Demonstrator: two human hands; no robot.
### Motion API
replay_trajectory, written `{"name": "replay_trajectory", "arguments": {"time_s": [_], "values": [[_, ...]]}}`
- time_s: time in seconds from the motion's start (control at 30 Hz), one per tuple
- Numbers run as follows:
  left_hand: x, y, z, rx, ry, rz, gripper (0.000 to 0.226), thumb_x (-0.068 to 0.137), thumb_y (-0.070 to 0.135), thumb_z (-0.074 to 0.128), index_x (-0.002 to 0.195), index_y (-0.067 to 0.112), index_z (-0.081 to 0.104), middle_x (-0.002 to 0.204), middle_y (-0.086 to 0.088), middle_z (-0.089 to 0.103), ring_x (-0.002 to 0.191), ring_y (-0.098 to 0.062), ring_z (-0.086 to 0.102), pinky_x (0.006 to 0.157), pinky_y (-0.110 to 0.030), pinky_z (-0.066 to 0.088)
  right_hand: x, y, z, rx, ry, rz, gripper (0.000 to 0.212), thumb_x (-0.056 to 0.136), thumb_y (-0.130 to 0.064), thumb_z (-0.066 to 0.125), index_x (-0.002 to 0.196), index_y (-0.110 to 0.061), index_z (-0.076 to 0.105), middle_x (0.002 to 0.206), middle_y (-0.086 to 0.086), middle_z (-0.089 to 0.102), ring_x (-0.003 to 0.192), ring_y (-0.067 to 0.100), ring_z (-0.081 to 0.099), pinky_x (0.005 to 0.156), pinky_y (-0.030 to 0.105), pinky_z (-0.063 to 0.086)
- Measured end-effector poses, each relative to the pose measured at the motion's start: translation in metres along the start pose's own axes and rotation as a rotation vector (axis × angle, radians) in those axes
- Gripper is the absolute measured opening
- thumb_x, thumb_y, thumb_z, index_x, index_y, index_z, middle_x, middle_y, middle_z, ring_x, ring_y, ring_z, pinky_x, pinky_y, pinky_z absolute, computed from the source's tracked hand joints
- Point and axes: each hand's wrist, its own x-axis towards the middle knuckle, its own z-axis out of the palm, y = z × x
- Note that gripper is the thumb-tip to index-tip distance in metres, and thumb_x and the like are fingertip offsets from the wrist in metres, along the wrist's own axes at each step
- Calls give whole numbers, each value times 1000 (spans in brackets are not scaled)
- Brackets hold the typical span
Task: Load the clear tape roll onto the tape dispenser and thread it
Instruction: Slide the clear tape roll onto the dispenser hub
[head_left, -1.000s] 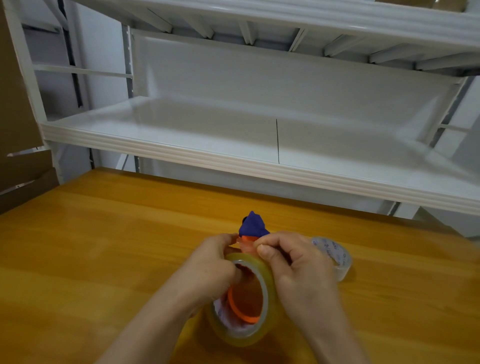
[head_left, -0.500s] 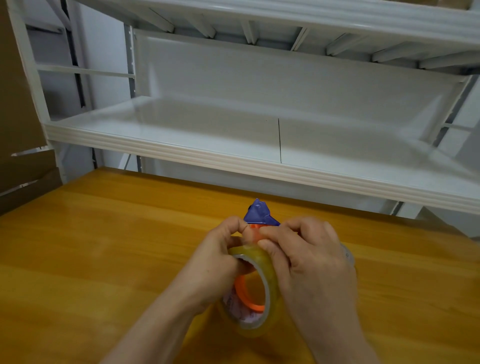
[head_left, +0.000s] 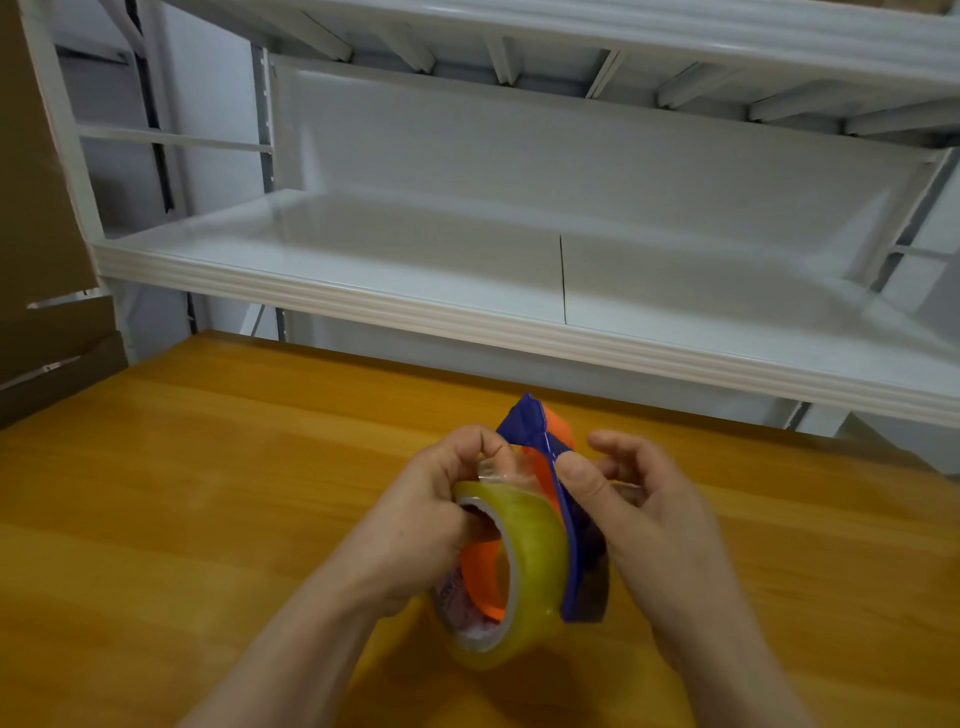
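Yellowish-clear plastic is what I pick out first: the clear tape roll (head_left: 537, 551) stands on edge in the lower centre of the frame, its open core turned toward the lower left. Inside that core I see an orange ring, so the roll is seated on the hub of the tape dispenser (head_left: 524, 423). The dispenser's blue side plate runs along the roll's right face and rises to a blue and orange tip above both hands. A crumpled bit of clear film stands up from the top of the roll, just left of the blue plate.

The left hand (head_left: 426, 525) grasps the roll from the left, with one digit tucked into the core and its curled fingers closed around the loose film at the top. The right hand (head_left: 660, 525) holds the dispenser from the right. Its thumb presses on the blue plate's edge and the other fingers curl behind it, the forefinger reaching up loosely.

I cannot tell whether the roll's lower rim touches the wooden table (head_left: 208, 493) or hangs just over it; a dark shadow lies right beneath. Past the table's far edge a white metal shelf (head_left: 415, 306) spans the upper half of the frame. Brown cardboard (head_left: 36, 208) fills the upper left.
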Motion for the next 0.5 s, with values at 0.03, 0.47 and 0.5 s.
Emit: {"name": "replay_trajectory", "arguments": {"time_s": [0.03, 0.47, 0.5], "values": [[0, 1, -1, -18, -7, -2, 28, 83, -25, 56, 91, 3, 57, 90, -26, 68, 77, -35, 68, 60, -32, 58, 3, 4, -1, 78, -27, 59, 68, 60, -68, 68, 118, -34, 62, 109, -7, 69, 98, 13, 69, 71, 29, 58], [2, -1, -1, -125, 128, 13, 30, 83, -22, 59, 87, 7, 60, 106, -36, 64, 98, -57, 62, 74, -57, 57, 2, 10, 9, 385, -208, 229, 53, 73, -49, 72, 113, -14, 73, 102, 11, 80, 99, 34, 74, 95, 55, 57], [2, 0, -2, -126, 140, 15, 31, 82, -22, 60, 86, 9, 62, 108, -35, 64, 100, -58, 61, 77, -63, 55, 2, 10, 11, 405, -192, 222, 53, 73, -48, 73, 114, -14, 73, 101, 10, 80, 98, 32, 75, 92, 52, 58]]}}
